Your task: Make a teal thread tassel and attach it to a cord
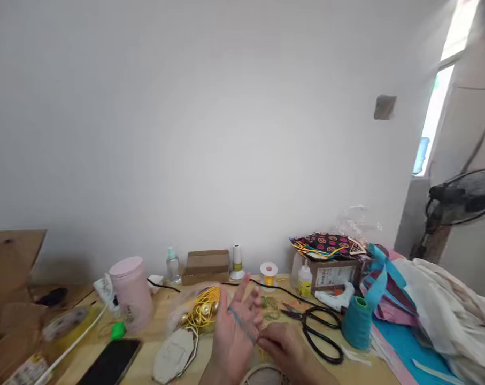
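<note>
Risks noted first. The teal strand [239, 324] appears to depend on a bend at the base of the thumb and on one fingertip pinch; should that pinch loosen or the thumb dip, the strand would likely slide off the palm. Too hard a pull might dig into the skin or draw the line out of place. A trailing end, if there is one, could catch on the yellow cords [204, 309] lying close by. The black-handled scissors [305, 321] rest just beyond the right hand [284, 347]; a careless sweep could knock them.

Condition of hands: the left hand [236, 334] is palm up, fingers spread wide. The right hand is narrowed, its fingertips pinching the strand's lower end.

Condition of strand: thin, teal, close in colour to the thread cone [356, 323] standing on the counter [159, 315]; any link between them cannot be confirmed. It crosses the left palm slantwise, from the thumb side down to the right fingertips, and looks nearly straight. Ply and wear are too blurred to grade.
</note>
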Motion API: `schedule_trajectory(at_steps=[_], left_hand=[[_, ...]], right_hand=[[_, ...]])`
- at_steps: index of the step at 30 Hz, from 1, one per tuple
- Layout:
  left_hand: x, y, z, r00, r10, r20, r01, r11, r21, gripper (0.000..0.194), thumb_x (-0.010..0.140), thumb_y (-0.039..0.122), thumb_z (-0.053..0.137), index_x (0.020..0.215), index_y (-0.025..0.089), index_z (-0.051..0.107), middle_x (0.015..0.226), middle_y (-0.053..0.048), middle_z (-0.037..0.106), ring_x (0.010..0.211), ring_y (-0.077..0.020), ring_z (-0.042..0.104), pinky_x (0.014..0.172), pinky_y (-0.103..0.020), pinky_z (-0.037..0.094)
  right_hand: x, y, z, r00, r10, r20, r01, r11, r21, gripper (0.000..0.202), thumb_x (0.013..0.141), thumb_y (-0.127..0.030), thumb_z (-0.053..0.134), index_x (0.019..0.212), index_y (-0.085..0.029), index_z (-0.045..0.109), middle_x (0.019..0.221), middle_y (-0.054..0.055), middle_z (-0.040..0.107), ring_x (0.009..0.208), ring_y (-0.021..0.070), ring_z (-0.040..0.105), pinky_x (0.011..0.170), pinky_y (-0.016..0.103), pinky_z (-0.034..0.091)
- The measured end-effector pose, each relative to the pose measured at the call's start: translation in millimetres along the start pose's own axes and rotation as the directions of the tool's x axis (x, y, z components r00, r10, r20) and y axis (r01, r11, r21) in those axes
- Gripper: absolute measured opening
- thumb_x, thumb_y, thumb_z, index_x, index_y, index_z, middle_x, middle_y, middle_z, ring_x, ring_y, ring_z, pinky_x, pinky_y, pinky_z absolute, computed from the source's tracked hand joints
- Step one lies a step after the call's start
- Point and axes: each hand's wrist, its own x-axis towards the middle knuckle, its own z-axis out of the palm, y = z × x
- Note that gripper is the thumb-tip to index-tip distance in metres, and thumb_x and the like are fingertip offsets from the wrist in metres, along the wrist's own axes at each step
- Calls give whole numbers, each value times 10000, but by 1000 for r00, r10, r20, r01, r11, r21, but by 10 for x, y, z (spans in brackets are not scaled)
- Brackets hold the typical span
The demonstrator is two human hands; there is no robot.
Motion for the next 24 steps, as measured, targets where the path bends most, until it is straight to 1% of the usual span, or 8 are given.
schedule_trajectory(at_steps=[3,6,10,13,16,18,21,24], left_hand=[[28,39,-68,995,77,-68,-75,997,29,434,815,467,348,1141,233,512,990,-94,594,947,-185,525,820,-348,394],[31,60,-163,988,81,-130,-64,989,130,476,812,487,331,1199,235,446,1077,-103,555,1020,-193,482,866,-375,355],[-42,-23,-255,973,-3,-229,60,968,245,570,782,553,322,1244,225,384,1050,-102,567,960,-188,508,791,-322,386],[-154,-176,-243,957,-145,-252,214,938,272,626,767,588,299,1220,172,417,947,-109,605,861,-199,551,720,-301,401],[-252,-329,-227,895,-327,-304,413,864,288,632,750,620,280,1127,165,503,823,-92,630,702,-190,584,611,-294,421],[-278,-398,-261,841,-412,-350,521,790,324,684,718,670,250,967,127,586,683,-89,624,554,-173,569,470,-255,401],[-262,-442,-360,755,-531,-384,653,666,362,804,650,750,136,695,96,602,447,-55,527,305,-106,429,286,-177,198],[-246,-446,-418,707,-637,-307,706,608,363,860,615,766,35,653,109,588,341,0,427,208,-42,232,282,-177,41]], right_hand=[[-11,-88,-115,998,-44,37,46,997,-69,228,838,-236,414,683,-183,572,632,-1,619,577,104,549,484,188,291],[-22,-193,-197,995,-100,8,100,983,-153,225,835,-227,403,692,-193,573,605,-5,598,534,99,515,456,203,258],[-31,-310,-228,974,-217,-60,196,950,-244,213,832,-225,402,689,-190,556,571,-17,565,466,90,448,424,219,218],[-29,-312,-259,952,-278,-124,242,939,-245,204,827,-214,421,686,-185,565,593,-19,569,505,93,466,443,211,250],[-35,-244,-332,959,-234,-160,210,966,-152,198,827,-236,443,719,-196,604,623,-17,576,549,92,491,464,197,285],[-46,-186,-386,969,-180,-171,171,983,-68,205,827,-297,459,762,-212,634,603,-15,557,519,84,479,452,193,286],[-59,-114,-442,979,-106,-177,120,990,73,245,819,-356,470,769,-211,661,570,-12,528,504,81,476,460,192,306],[-54,-63,-452,981,-54,-184,90,977,194,267,818,-348,475,735,-188,672,554,-5,535,530,89,486,485,190,329]])
